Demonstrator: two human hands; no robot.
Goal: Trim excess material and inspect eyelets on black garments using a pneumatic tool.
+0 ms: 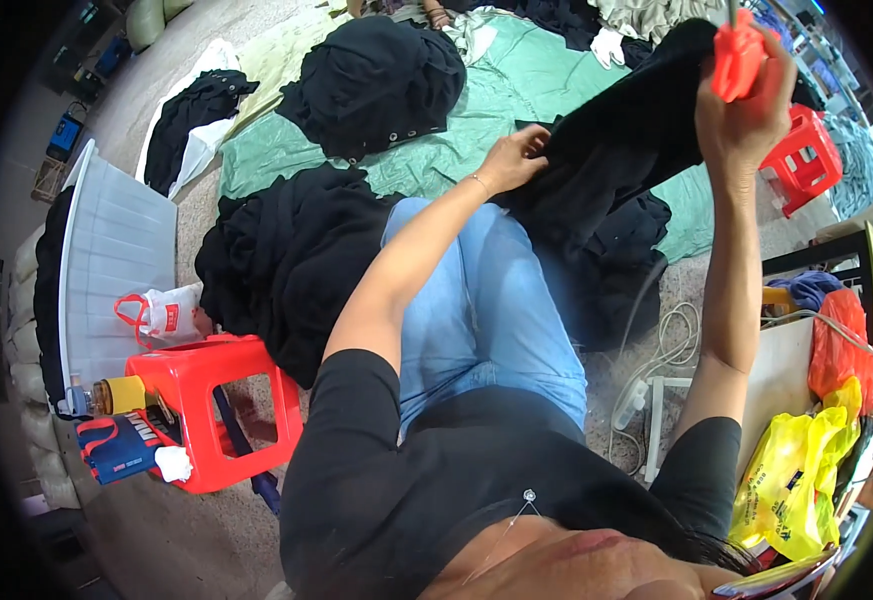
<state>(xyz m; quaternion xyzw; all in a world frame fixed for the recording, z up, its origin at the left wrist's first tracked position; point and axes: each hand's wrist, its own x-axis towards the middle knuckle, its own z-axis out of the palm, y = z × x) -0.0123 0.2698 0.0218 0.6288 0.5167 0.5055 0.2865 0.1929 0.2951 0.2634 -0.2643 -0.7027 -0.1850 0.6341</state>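
My right hand (743, 115) is raised at the upper right, closed around an orange-red handheld tool (738, 60) whose exact kind I cannot make out. Black cloth of a garment (616, 125) stretches from beside that hand down toward my lap. At the garment's left edge, my left hand (516, 160) has its fingers curled against the fabric; the fingertips are partly hidden. More black garments (296, 250) are heaped against my left leg. Another dark pile (616, 250) hangs by my right knee, below the stretched cloth.
A large black clothing heap (386, 85) lies on a green sheet (506, 70) ahead. To my left stand a red stool (226, 410) with a jar (118, 395), and a pale plastic bin (121, 230). A white cable (671, 340) coils at right, near a yellow bag (796, 480) and another red stool (806, 160).
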